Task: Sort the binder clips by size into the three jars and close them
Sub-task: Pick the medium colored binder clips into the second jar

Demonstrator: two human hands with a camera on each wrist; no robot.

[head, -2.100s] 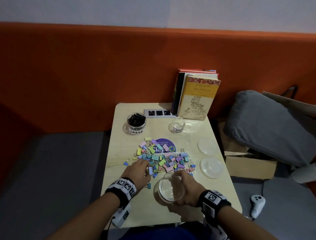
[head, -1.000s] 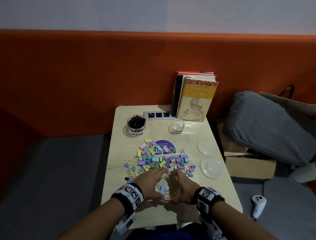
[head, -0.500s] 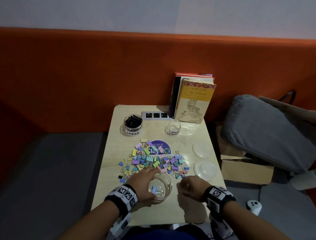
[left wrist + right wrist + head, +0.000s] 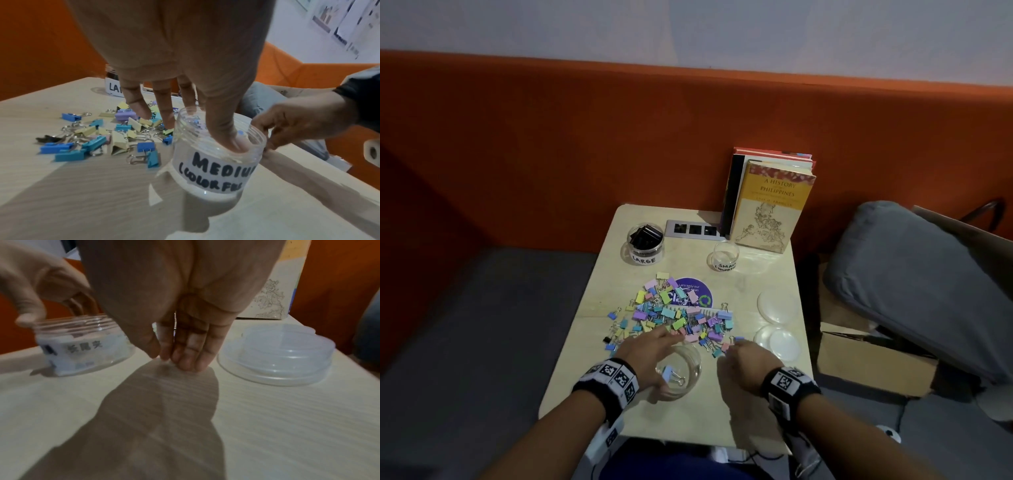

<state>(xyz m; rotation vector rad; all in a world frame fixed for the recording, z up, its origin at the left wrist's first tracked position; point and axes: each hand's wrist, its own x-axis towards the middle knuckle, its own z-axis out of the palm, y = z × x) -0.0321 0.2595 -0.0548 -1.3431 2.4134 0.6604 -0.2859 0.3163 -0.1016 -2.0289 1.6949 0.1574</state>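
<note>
our left hand (image 4: pixel 650 353) grips the open medium jar (image 4: pixel 681 371), thumb hooked inside its rim; the right hand (image 4: pixel 746 359), fingers curled together, holds nothing we can make out. the clip pile (image 4: pixel 671 317) lies just beyond, two lids (image 4: pixel 777 339) near the bench's (image 4: pixel 763 425) right edge, bare bench toward us.

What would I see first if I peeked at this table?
First, the bright heap of pastel binder clips spread across the middle of the pale wooden table. Near the front edge the left hand holds a clear plastic jar labelled MEDIUM, its thumb hooked inside the rim, with a blue clip in it. At the back stands a yellow book.
</note>
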